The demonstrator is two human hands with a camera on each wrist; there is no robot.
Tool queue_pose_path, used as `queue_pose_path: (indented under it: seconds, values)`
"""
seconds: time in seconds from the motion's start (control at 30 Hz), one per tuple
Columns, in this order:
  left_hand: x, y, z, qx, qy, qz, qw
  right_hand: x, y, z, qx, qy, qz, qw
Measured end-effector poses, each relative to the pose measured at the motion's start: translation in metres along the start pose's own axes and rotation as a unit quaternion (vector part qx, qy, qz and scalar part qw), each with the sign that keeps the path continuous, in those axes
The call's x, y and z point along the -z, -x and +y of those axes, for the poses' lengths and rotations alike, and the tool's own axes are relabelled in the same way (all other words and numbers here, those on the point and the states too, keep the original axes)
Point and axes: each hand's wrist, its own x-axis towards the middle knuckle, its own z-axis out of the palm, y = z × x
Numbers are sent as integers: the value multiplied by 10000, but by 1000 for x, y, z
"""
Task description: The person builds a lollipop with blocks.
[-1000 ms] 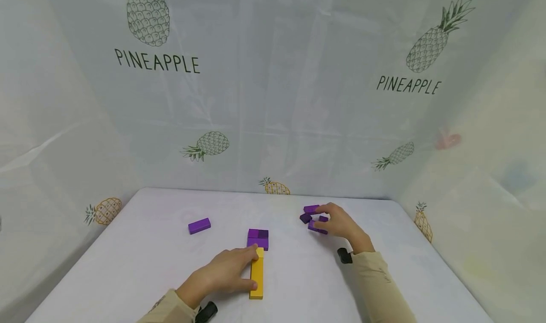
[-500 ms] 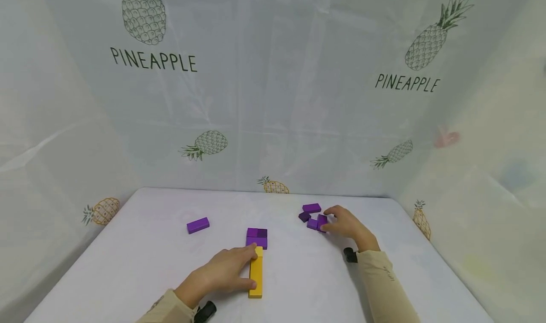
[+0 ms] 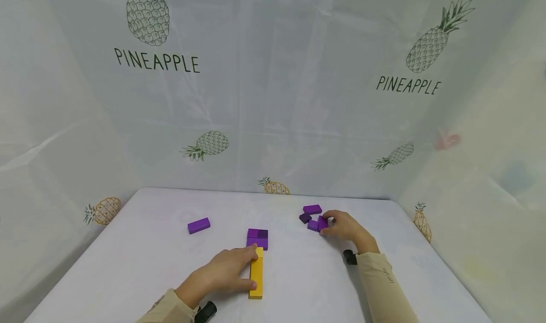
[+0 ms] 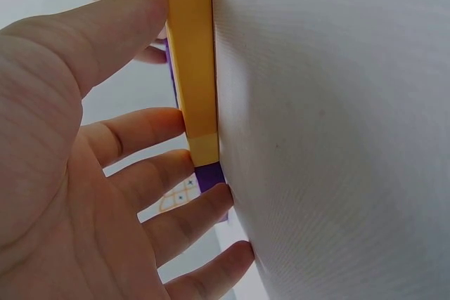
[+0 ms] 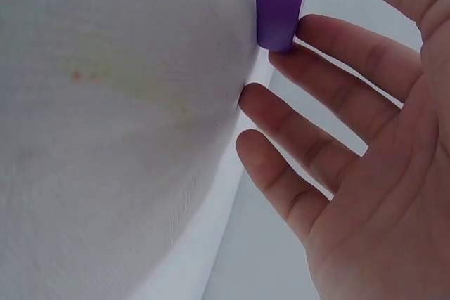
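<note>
My left hand [image 3: 228,268] lies along the left side of a yellow block row [image 3: 256,278], its thumb and straight fingertips touching that side. A lighter yellow piece [image 4: 204,149] forms the row's far end. Right beyond it, a small cluster of purple blocks [image 3: 257,243] includes a dark purple piece [image 3: 262,234]. At the back right, my right hand [image 3: 344,227] pinches a purple block [image 3: 323,224] between thumb and index finger at its ends. In the right wrist view, two fingertips are at one end of this block [image 5: 280,8]; the thumb tip is out of sight.
Beside the right hand lie a small purple block [image 3: 313,225], a dark purple block [image 3: 304,218] and a longer purple block [image 3: 313,209]. Another purple block [image 3: 198,226] lies alone at the left. A pineapple-print curtain [image 3: 273,100] surrounds the white table [image 3: 141,261].
The right hand has shifted slightly right, and the purple block at its fingers has turned lengthwise. Its thumb and index finger have closed in on the block's ends. The left hand has stayed put.
</note>
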Motion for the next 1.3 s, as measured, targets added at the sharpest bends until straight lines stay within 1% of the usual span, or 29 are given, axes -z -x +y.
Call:
queue_pose_path:
  seconds: [0.27, 0.5, 0.7, 0.83, 0.97, 1.07, 1.2, 1.3]
  values:
    - [0, 1, 0, 11, 19, 2, 10000, 0, -1, -1, 65, 154, 22, 9999]
    - [1, 1, 1, 47, 62, -47, 10000, -1, -2, 0, 167, 144, 98, 9997]
    - [1, 1, 2, 116, 88, -130, 9998, 3, 0, -1, 351, 234, 209, 9989]
    - [1, 1, 2, 129, 71, -131, 9998, 6, 2, -3, 554, 294, 323, 9975]
    - [3, 1, 2, 66, 17, -19, 10000, 9, 2, -11, 799, 316, 431, 9954]
    - [3, 1, 3, 20, -11, 41, 10000, 9, 2, -18, 870, 344, 474, 9945]
    - [4, 1, 3, 61, 48, -42, 10000, 5, 0, -29, 997, 364, 452, 9933]
    - [4, 1, 3, 100, 118, -138, 9998, 1, 0, -36, 1187, 399, 421, 9912]
